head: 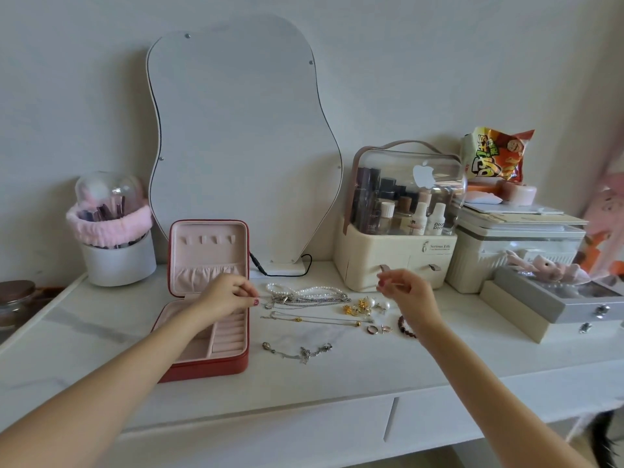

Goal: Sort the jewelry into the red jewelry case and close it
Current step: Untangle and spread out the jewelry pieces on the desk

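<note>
Overhead, red jewelry case (216, 336) open, hands (227, 296) raised

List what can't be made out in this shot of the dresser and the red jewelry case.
- Head view: the left hand and forearm hide part of the red jewelry case tray.
- Whatever the right hand pinches is too thin to tell.
- The beaded bracelet is half hidden behind the right wrist.
- The jar is cut by the left edge.
- The gold earrings are too small to count.

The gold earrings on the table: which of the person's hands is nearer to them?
Right. The right hand hovers just up and right of the gold earrings; the left hand is far left, over the red jewelry case.
</note>
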